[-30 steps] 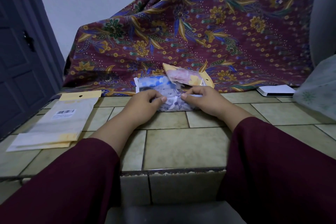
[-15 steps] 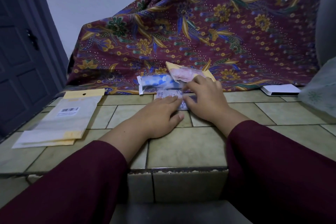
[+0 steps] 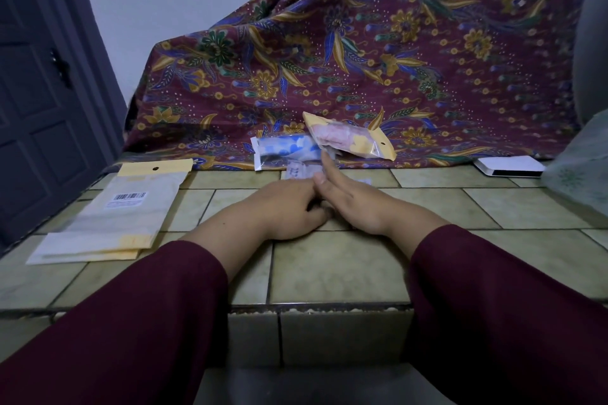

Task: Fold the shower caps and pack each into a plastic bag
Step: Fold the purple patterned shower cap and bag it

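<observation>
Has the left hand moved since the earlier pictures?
Yes. The left hand has pulled back toward the person, away from the blue-patterned packed bag by the cloth, across the green tiled ledge.

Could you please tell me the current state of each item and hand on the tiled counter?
Blue shower cap: folded, bagged.
Pink shower cap: bagged, resting on the blue one.
Shower cap under hands: mostly hidden.
Empty bags: stacked flat.
Left hand: fingers hidden.
Right hand: fingers straight.
</observation>
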